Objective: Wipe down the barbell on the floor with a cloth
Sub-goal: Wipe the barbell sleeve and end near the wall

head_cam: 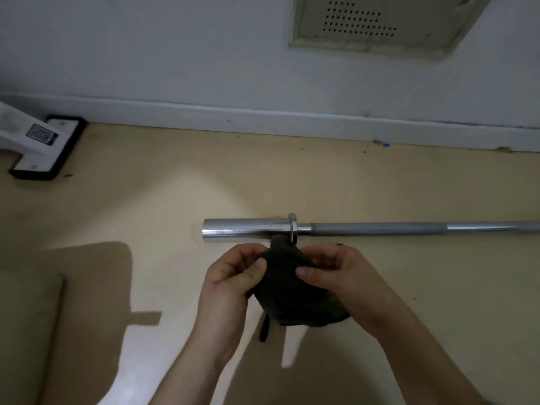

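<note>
Both hands, left hand (233,276) & right hand (333,273), pinch the dark cloth (286,290) (soft, floppy, prob. light) near the barbell (350,229) on the floor (146,200); the bar looks heavy & slick, so bunch cloth round it.

Beige floor (146,200), scattered with dark specks. White wall (146,48) with baseboard (263,118) along far side. Perforated vent panel (371,21) set in wall, far right. White black-edged floor-cleaner head (46,147) parked far left, near baseboard.
</note>
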`<control>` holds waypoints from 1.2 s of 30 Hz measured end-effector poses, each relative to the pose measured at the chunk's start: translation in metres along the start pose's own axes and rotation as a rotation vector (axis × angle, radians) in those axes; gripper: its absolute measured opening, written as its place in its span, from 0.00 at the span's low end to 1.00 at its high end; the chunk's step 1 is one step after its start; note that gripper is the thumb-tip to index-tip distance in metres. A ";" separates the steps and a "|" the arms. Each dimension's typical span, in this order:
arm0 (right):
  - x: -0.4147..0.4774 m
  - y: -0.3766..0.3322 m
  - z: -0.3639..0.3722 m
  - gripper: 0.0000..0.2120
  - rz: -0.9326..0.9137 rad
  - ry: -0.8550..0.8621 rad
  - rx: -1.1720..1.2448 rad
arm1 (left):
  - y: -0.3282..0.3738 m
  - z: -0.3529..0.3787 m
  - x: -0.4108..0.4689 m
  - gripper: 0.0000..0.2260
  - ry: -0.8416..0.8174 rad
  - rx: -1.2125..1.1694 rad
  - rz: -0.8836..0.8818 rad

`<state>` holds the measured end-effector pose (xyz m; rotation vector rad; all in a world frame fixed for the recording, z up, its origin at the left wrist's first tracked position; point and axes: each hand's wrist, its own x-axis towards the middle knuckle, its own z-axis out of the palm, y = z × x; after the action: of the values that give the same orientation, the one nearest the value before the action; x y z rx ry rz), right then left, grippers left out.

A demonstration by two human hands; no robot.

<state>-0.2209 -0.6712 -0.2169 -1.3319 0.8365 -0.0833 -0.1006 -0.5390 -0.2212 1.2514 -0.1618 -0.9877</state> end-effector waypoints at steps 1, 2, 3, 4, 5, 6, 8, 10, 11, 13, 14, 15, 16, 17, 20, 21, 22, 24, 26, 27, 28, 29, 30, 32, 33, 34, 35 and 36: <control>-0.001 -0.004 -0.001 0.14 -0.031 -0.037 0.057 | 0.008 -0.005 -0.002 0.07 -0.027 0.020 0.005; -0.002 -0.007 -0.004 0.15 -0.041 -0.100 0.135 | 0.017 -0.011 -0.004 0.06 -0.074 0.073 -0.006; -0.004 -0.010 -0.006 0.15 -0.037 -0.190 0.207 | 0.027 -0.016 -0.006 0.06 -0.123 0.160 -0.027; -0.005 -0.014 -0.007 0.14 -0.016 -0.283 0.264 | 0.037 -0.020 -0.008 0.06 -0.154 0.286 -0.042; -0.006 -0.014 -0.005 0.13 0.016 -0.338 0.313 | 0.044 -0.025 -0.010 0.05 -0.155 0.468 -0.026; -0.004 -0.010 -0.002 0.12 0.050 -0.334 0.351 | 0.048 -0.028 -0.009 0.04 -0.121 0.695 0.025; 0.005 0.002 0.009 0.12 0.104 -0.183 0.353 | 0.045 -0.029 -0.005 0.03 0.021 1.223 0.188; 0.017 0.018 0.024 0.09 0.120 0.038 0.249 | 0.031 -0.021 0.000 0.04 0.178 1.588 0.345; 0.023 0.024 0.029 0.08 0.109 0.131 0.219 | 0.021 -0.018 0.005 0.05 0.207 1.639 0.383; 0.038 0.031 0.033 0.08 0.057 0.256 0.159 | 0.002 -0.015 0.021 0.06 0.202 1.607 0.435; 0.046 0.033 0.033 0.09 0.028 0.293 0.104 | -0.005 -0.014 0.032 0.07 0.188 1.566 0.445; 0.055 0.033 0.033 0.10 -0.003 0.315 0.046 | -0.009 -0.012 0.044 0.07 0.162 1.513 0.448; 0.063 0.034 0.033 0.09 -0.038 0.329 -0.004 | -0.014 -0.010 0.056 0.07 0.114 1.457 0.446; 0.071 0.034 0.032 0.09 -0.074 0.339 -0.054 | -0.020 -0.007 0.066 0.08 0.042 1.415 0.442; 0.084 0.038 0.025 0.10 -0.122 0.306 -0.147 | -0.042 -0.006 0.081 0.15 -0.128 1.455 0.443; 0.086 0.039 0.021 0.11 -0.116 0.278 -0.128 | -0.050 -0.009 0.084 0.16 -0.112 1.475 0.462; 0.087 0.041 0.018 0.11 -0.114 0.257 -0.112 | -0.055 -0.011 0.086 0.15 -0.073 1.479 0.458; 0.090 0.046 0.011 0.12 -0.136 0.254 -0.168 | -0.060 -0.007 0.090 0.10 -0.027 1.453 0.371; 0.093 0.051 0.005 0.15 -0.176 0.323 -0.283 | -0.060 0.002 0.093 0.06 0.002 1.385 0.322; 0.095 0.054 0.001 0.16 -0.209 0.375 -0.349 | -0.058 0.008 0.095 0.05 0.046 1.337 0.325; 0.098 0.056 -0.004 0.17 -0.261 0.415 -0.427 | -0.055 0.014 0.098 0.05 0.107 1.282 0.353; 0.102 0.058 -0.007 0.17 -0.309 0.429 -0.521 | -0.052 0.018 0.103 0.05 0.166 1.229 0.401; 0.106 0.060 -0.010 0.18 -0.332 0.412 -0.624 | -0.050 0.021 0.110 0.06 0.205 1.194 0.449; 0.113 0.061 -0.011 0.23 -0.331 0.333 -0.810 | -0.054 0.023 0.126 0.08 0.130 1.265 0.511; 0.116 0.061 -0.010 0.25 -0.314 0.292 -0.864 | -0.059 0.021 0.131 0.11 0.053 1.382 0.539; 0.118 0.062 -0.010 0.27 -0.294 0.259 -0.896 | -0.067 0.016 0.132 0.14 -0.004 1.532 0.568; 0.119 0.063 -0.010 0.29 -0.270 0.235 -0.921 | -0.075 0.010 0.129 0.18 -0.034 1.681 0.588; 0.120 0.063 -0.010 0.32 -0.253 0.217 -0.945 | -0.081 0.005 0.126 0.23 -0.050 1.800 0.597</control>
<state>-0.1666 -0.7224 -0.3303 -2.3501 0.9212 -0.0273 -0.0719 -0.6281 -0.3378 2.4921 -1.6160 -0.1078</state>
